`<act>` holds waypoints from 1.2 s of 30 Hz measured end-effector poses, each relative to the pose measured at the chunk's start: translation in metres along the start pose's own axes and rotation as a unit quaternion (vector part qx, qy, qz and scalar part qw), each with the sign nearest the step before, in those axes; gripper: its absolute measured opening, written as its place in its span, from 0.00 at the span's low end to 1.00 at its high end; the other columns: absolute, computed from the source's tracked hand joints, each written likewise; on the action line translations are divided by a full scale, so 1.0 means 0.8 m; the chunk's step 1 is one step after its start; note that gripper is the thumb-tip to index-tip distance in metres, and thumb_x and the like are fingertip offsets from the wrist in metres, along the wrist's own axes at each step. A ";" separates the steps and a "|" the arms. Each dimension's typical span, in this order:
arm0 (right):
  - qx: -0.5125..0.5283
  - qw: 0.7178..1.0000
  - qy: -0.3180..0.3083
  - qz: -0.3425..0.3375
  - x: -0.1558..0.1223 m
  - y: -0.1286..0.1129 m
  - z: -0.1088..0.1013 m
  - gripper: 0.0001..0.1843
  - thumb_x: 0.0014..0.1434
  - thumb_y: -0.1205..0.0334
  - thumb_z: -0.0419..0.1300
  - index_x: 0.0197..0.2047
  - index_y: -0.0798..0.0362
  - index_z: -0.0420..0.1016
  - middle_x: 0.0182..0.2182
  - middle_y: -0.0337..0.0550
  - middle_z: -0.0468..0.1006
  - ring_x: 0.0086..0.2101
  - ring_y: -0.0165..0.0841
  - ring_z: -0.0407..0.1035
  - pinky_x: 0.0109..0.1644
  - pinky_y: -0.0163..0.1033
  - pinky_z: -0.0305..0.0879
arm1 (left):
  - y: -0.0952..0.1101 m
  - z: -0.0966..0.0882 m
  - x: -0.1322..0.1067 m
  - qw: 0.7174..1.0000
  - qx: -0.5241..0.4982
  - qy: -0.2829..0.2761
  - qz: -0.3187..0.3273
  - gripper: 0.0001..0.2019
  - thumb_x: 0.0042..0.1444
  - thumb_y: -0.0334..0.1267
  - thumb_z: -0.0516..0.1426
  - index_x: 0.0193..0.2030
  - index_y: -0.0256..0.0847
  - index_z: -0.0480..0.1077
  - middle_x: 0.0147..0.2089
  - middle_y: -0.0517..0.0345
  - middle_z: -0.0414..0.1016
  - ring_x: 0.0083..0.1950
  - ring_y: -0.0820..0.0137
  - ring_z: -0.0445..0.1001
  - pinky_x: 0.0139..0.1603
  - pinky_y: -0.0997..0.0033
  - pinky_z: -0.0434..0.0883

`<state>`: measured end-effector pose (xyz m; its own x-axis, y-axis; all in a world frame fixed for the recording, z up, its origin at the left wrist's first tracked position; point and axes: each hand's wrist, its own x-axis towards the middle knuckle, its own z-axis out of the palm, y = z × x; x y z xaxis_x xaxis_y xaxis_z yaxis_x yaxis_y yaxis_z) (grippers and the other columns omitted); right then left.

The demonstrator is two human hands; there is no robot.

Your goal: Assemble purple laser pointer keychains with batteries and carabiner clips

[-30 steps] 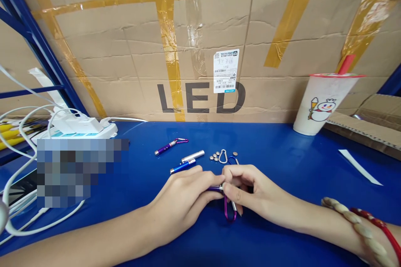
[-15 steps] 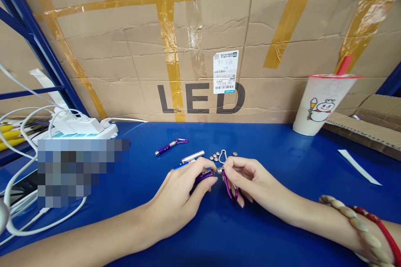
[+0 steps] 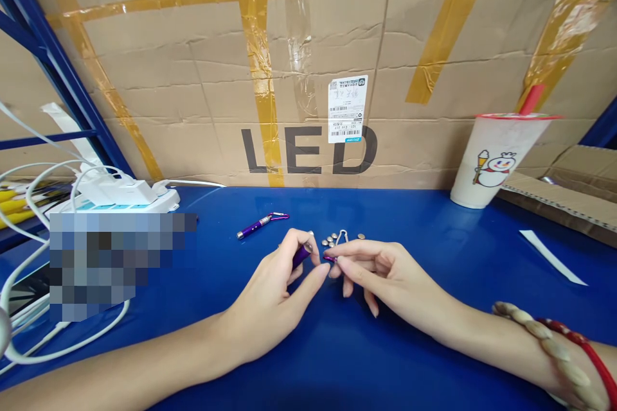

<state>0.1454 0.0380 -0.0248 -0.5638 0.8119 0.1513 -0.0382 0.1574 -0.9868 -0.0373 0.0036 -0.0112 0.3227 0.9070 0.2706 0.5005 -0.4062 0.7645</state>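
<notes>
My left hand (image 3: 279, 295) is closed around the purple body of a small keychain torch (image 3: 301, 255), holding it just above the blue table (image 3: 424, 231). My right hand (image 3: 373, 270) pinches the torch's end piece (image 3: 330, 259) right beside it; the clip on that piece is hidden behind my fingers. Just beyond my hands lie several small button cells (image 3: 330, 241) and a silver clip (image 3: 342, 237). A second purple torch (image 3: 260, 225) with a pink clip lies further left.
A large taped cardboard box (image 3: 308, 77) marked LED stands along the back. A white drink cup (image 3: 496, 157) with a red straw is at the right. A white power strip (image 3: 116, 199) with cables sits at the left. A white paper strip (image 3: 554, 258) lies at the right.
Both hands have lifted and moved away from me toward the button cells. The purple clip that hung below my right hand is now hidden, and my hands hide the blue and silver torches.
</notes>
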 end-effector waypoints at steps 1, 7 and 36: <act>0.006 1.000 -0.003 -0.014 0.000 0.000 0.000 0.18 0.59 0.53 0.60 0.44 0.60 0.73 0.29 0.44 0.72 0.28 0.27 0.69 0.19 0.20 0.64 | -0.001 0.001 0.000 1.000 -0.005 -0.001 0.001 0.06 0.62 0.41 0.50 0.40 0.42 0.57 0.39 0.62 0.66 0.35 0.76 0.66 0.33 0.79 0.65; 0.002 0.999 0.000 -0.049 -0.001 0.004 0.000 0.18 0.59 0.59 0.61 0.51 0.55 0.72 0.35 0.46 0.74 0.34 0.31 0.70 0.20 0.22 0.68 | -0.004 0.001 0.002 0.999 -0.008 -0.023 0.040 0.04 0.62 0.37 0.49 0.39 0.42 0.56 0.35 0.65 0.66 0.31 0.79 0.65 0.31 0.80 0.63; -0.184 0.964 0.016 -0.190 -0.010 0.003 0.001 0.05 0.57 0.69 0.63 0.37 0.53 0.79 0.35 0.41 0.73 0.34 0.25 0.69 0.29 0.22 0.70 | -0.009 -0.005 0.000 0.994 -0.103 -0.035 0.017 0.10 0.63 0.45 0.48 0.37 0.41 0.54 0.45 0.55 0.66 0.41 0.72 0.64 0.40 0.70 0.64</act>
<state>0.1490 0.0314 -0.0284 -0.5402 0.6727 0.5056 0.0613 0.6307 -0.7736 -0.0440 0.0071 -0.0140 0.3959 0.8801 0.2619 0.3158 -0.3983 0.8612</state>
